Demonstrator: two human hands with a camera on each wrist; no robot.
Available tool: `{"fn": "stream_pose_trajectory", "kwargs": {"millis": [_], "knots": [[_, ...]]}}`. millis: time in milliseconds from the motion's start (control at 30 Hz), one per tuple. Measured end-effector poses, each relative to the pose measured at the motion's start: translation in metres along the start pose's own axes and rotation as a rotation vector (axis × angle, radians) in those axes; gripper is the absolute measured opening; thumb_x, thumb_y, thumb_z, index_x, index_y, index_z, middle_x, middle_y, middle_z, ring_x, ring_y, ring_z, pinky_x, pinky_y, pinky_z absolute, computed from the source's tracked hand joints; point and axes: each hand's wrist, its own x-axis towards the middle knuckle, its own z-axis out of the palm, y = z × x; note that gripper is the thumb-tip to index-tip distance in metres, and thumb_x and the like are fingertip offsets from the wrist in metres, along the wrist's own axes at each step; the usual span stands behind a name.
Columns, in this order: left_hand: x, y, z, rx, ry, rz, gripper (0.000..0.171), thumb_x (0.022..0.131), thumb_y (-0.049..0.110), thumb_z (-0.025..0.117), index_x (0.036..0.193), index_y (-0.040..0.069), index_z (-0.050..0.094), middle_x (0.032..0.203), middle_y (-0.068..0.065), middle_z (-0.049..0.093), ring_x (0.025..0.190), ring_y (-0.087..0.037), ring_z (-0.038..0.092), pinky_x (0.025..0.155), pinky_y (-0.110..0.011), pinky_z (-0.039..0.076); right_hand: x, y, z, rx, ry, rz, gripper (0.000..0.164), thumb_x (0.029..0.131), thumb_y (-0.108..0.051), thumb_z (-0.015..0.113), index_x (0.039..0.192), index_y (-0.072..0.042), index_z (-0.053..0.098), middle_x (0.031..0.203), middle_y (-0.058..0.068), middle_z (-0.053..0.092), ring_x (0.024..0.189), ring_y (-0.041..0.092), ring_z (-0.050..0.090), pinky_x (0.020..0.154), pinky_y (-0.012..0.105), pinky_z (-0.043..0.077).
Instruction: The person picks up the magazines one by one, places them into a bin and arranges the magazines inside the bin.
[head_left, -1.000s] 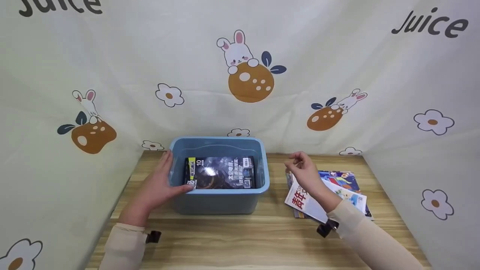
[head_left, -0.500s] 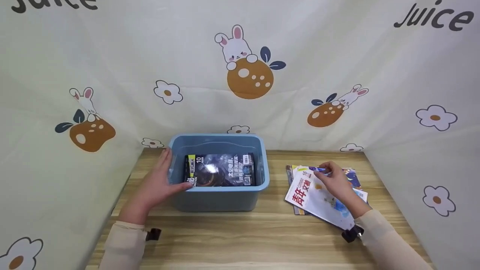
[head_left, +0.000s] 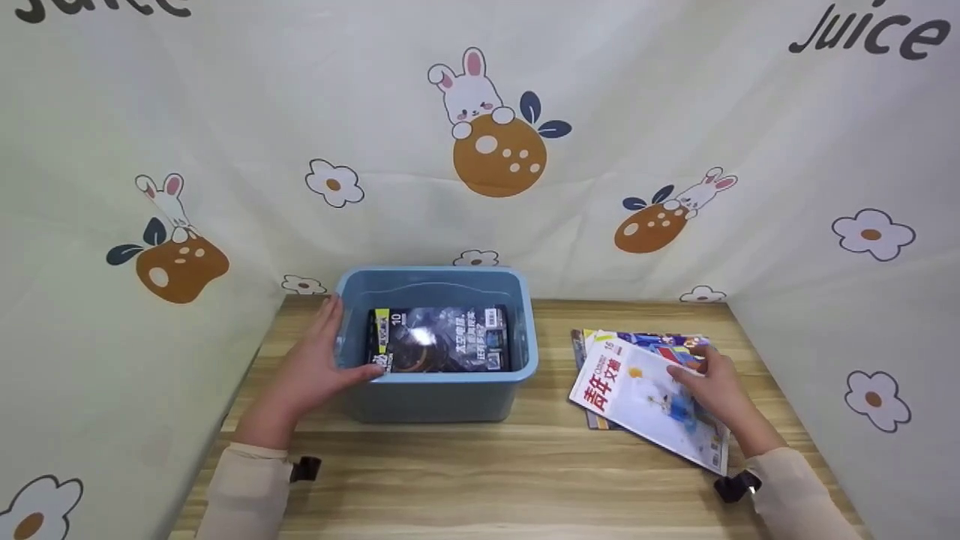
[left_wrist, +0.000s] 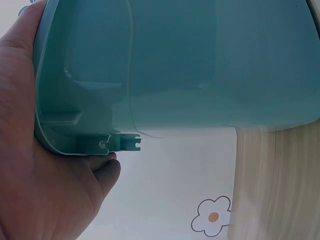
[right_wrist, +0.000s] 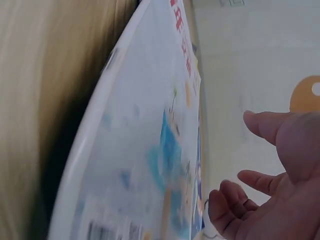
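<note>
Your left hand [head_left: 306, 367] is spreading wide around a corner rim of the blue bin [head_left: 435, 401], while your right hand [head_left: 716, 386], thumb and fingers parted, is hovering close by the white magazine [head_left: 649, 401], which is overhanging colourful magazines [head_left: 675, 351] right of the bin. Inside, a dark magazine [head_left: 439, 341] is lying flat; wooden tabletop [head_left: 465, 480] is stretching between bin and pile, fabric backdrop [head_left: 375, 240] bordering its far edge.

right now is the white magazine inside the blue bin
No, the white magazine lies on top of other magazines on the table, beside the blue bin.
</note>
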Motion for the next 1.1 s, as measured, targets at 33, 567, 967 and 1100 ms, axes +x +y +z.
{"fn": "stream_pose_trajectory", "kwargs": {"millis": [33,567,967,1100], "knots": [[0.0,0.0,0.0,-0.001,0.0,-0.001,0.143,0.084,0.078,0.083,0.176,0.0,0.006,0.184,-0.022,-0.001,0.167,-0.051,0.006,0.128,-0.074,0.02,-0.003,0.003,-0.002,-0.004,-0.01,0.022,0.083,0.108,-0.039,0.074,0.159,0.015,0.036,0.147,0.045,0.045,0.132,0.057,0.053,0.11,0.066,0.051],[-0.002,-0.001,-0.001,-0.013,0.013,-0.015,0.143,0.084,0.078,0.083,0.177,0.002,0.006,0.184,-0.022,-0.001,0.168,-0.05,0.006,0.127,-0.075,0.022,-0.034,0.024,-0.027,-0.217,-0.17,0.218,0.127,0.095,-0.068,0.078,0.17,0.011,0.013,0.16,0.058,0.017,0.146,0.079,0.016,0.12,0.086,0.022],[-0.001,-0.001,0.0,-0.007,0.008,-0.014,0.142,0.084,0.078,0.082,0.176,0.001,0.007,0.184,-0.022,0.0,0.168,-0.049,0.006,0.128,-0.074,0.021,-0.043,0.017,-0.023,-0.149,-0.25,0.247,0.147,0.085,-0.071,0.087,0.17,0.009,-0.003,0.161,0.059,-0.004,0.148,0.081,-0.006,0.12,0.088,0.016],[0.0,0.0,0.001,-0.011,0.006,-0.004,0.142,0.084,0.077,0.083,0.176,0.001,0.007,0.184,-0.022,0.0,0.168,-0.049,0.006,0.128,-0.074,0.02,-0.045,0.018,-0.018,-0.147,-0.215,0.239,0.148,0.084,-0.063,0.092,0.17,0.011,-0.002,0.155,0.063,-0.003,0.14,0.078,0.02,0.119,0.082,0.031]]}}
